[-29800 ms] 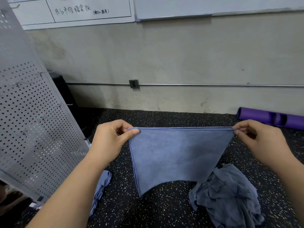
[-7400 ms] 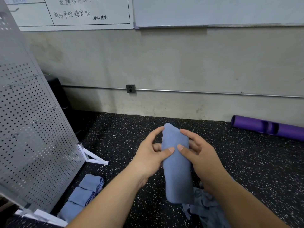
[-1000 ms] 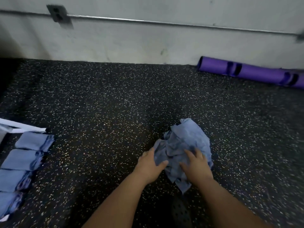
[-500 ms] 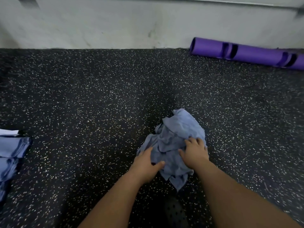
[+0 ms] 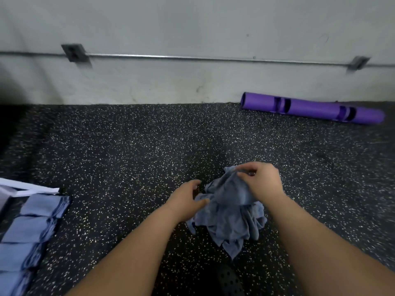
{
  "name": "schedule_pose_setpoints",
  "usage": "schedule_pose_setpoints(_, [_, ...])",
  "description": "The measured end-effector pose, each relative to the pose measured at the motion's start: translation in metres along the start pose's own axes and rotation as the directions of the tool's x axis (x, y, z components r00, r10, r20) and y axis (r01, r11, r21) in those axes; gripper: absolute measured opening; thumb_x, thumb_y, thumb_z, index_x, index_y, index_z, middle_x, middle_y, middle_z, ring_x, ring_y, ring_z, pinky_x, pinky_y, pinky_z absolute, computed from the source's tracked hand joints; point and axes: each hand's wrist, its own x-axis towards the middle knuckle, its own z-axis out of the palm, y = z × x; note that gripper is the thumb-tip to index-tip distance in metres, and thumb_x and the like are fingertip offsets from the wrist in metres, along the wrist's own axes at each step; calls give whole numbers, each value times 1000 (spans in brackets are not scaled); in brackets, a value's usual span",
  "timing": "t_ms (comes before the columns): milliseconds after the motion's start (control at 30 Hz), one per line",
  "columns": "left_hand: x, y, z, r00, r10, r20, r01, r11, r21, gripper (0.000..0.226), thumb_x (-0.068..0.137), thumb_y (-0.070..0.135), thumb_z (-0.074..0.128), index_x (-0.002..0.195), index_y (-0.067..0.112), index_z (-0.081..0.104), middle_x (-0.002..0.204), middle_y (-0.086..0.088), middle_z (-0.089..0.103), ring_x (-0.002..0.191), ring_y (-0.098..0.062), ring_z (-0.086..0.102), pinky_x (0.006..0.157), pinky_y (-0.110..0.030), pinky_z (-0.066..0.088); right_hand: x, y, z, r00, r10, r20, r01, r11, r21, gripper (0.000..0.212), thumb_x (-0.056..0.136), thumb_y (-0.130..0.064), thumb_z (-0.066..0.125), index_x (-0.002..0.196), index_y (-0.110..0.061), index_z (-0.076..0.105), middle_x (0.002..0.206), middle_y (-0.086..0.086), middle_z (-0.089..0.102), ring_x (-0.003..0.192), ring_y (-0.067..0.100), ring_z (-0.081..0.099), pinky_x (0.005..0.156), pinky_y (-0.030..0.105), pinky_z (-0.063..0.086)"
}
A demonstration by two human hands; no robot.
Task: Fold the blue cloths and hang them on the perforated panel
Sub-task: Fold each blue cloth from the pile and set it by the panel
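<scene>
- The fingers (image 5: 253, 166) of the right hand (image 5: 264, 182) are bent down, and the fingertips meet the thumb on the top fold of a crumpled blue cloth (image 5: 230, 214), pinching it.
- That hand is arched over the cloth with its back up; the bare right forearm (image 5: 320, 242) runs in from the lower right.
- The left hand (image 5: 186, 199) is at the cloth's left edge. Its fingers (image 5: 193, 183) are loosely curved and apart from the thumb, which lies against the fabric (whether it actually grips is not clear).
- The left forearm (image 5: 128, 253) comes in from the lower left, so the two arms close in on the cloth from either side.
- The cloth lies on the floor (image 5: 128, 157) between the hands, soft and heavily creased, with a pointed corner towards the viewer.
- Well apart, at the left edge, folded blue cloths (image 5: 32, 227) lie flat in a row of neat rectangles, touching one another.
- A white frame (image 5: 27, 188) lies just behind that row.
- A purple tube (image 5: 310, 108), smooth with dark slots, lies at the foot of the wall (image 5: 192, 26).
- A thin metal pipe (image 5: 192, 58) runs along the wall through a grey box (image 5: 73, 53).
- The floor is black with pale specks.
- A dark thing with round holes (image 5: 229, 283) shows at the bottom edge.
</scene>
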Motion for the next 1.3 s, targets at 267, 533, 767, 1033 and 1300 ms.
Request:
schedule_pose_setpoints(267, [-95, 54, -66, 949, 199, -246, -211, 977, -25, 62, 100, 43, 71, 157, 40, 45, 150, 16, 59, 134, -12, 58, 113, -39, 49, -60, -122, -87, 980, -172, -99, 197, 907, 373, 22, 84, -7, 79, 82, -28, 84, 77, -5, 79, 68, 9, 66, 70, 34, 56])
schedule_pose_setpoints(533, [-190, 75, -119, 841, 319, -437, -417, 897, -147, 20, 104, 24, 69, 121, 32, 75, 109, 18, 77, 99, -1, 72, 91, -26, 58, -124, -222, -133, 917, -392, -71, 366, 762, 534, 25, 89, -3, 73, 81, -25, 82, 80, 3, 77, 69, 8, 61, 69, 27, 50])
schedule_pose_setpoints(767, [-242, 55, -142, 808, 221, -546, -439, 844, -308, 11, 102, 21, 73, 95, 13, 74, 61, 13, 59, 57, -5, 49, 58, -23, 42, -147, -256, -122, 915, -385, -122, 377, 707, 598, 23, 93, -1, 72, 91, -22, 82, 75, -11, 75, 59, -6, 60, 60, 13, 46])
schedule_pose_setpoints(1033, [-248, 14, -143, 804, -9, -595, -401, 731, -552, 17, 91, 15, 86, 85, 7, 73, 67, 5, 63, 67, -11, 56, 66, -27, 47, -154, -224, -32, 919, -393, 31, 303, 755, 581, 36, 93, -2, 77, 106, -35, 79, 89, -9, 79, 73, 6, 70, 69, 30, 57])
schedule_pose_setpoints(1300, [-220, 6, -171, 784, 39, -619, -404, 790, -462, 15, 85, 10, 90, 86, 11, 75, 88, -8, 78, 76, -13, 69, 75, -28, 60, -137, -240, -8, 907, -420, 33, 353, 800, 486, 32, 94, -14, 79, 110, -41, 77, 84, -17, 76, 73, 5, 71, 70, 28, 63])
